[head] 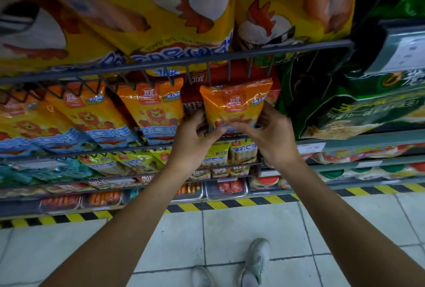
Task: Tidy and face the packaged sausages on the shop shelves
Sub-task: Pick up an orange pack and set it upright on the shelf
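Wire shelves (174,60) are filling the view above a white tiled floor (230,229), with yellow-and-black tape (230,204) running along the shelf foot. At far left the orange packs (92,112) are blurring and running off the edge; the lowest trays (226,189) are too dim to read. Big yellow bags (161,11) are hanging overhead, cut off at the top. The left hand (195,135) is reaching up, fingers curling round the lower left edge of an orange sausage pack (234,105). That pack is standing upright on the middle shelf, in front of a red pack (190,98) it is partly hiding. The right hand (269,130) is pinching its lower right corner, thumb across the front. Green bags (368,107) are lying at right. Two white shoes (255,261) are showing below, one cropped.
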